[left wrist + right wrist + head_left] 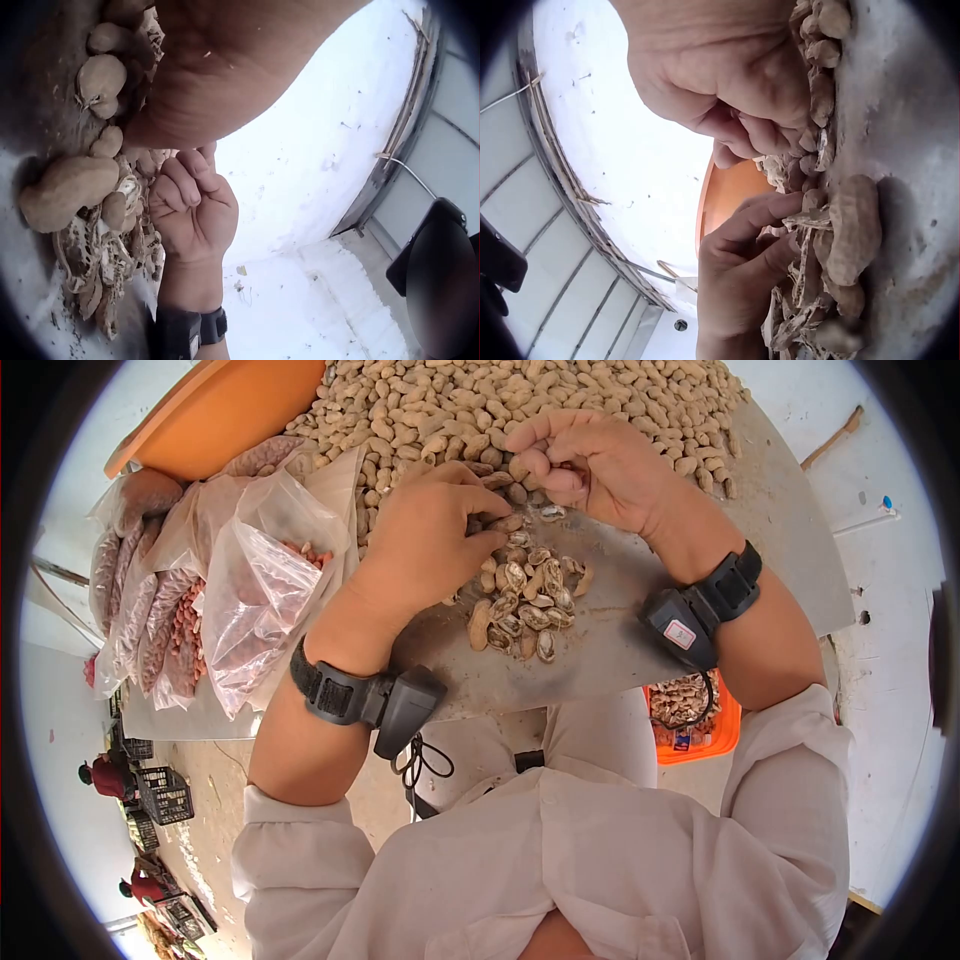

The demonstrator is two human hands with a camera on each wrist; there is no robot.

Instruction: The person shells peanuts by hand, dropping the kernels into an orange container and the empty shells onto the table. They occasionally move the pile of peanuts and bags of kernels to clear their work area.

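Note:
My left hand [430, 535] reaches in at the near edge of the peanut pile [450, 410]. Its thumb and index finger stand apart, close beside peanuts and a split shell [810, 219]. To its right my right hand [615, 475] hovers at the pile's edge, fingers bent in toward the palm; whatever lies inside the fingers is hidden. Below both hands a small heap of cracked shells [535, 605] lies on the metal table, with a whole peanut [855, 229] at its side. The left wrist view shows the right hand's curled fingers [180, 184] beyond the left palm.
Clear plastic bags [265, 575] of reddish kernels stand at the left, in front of an orange basin [215, 420]. An orange container [730, 730] with shells in it sits below the table's near edge [590, 693]. Black crates [165, 797] stand on the floor far left.

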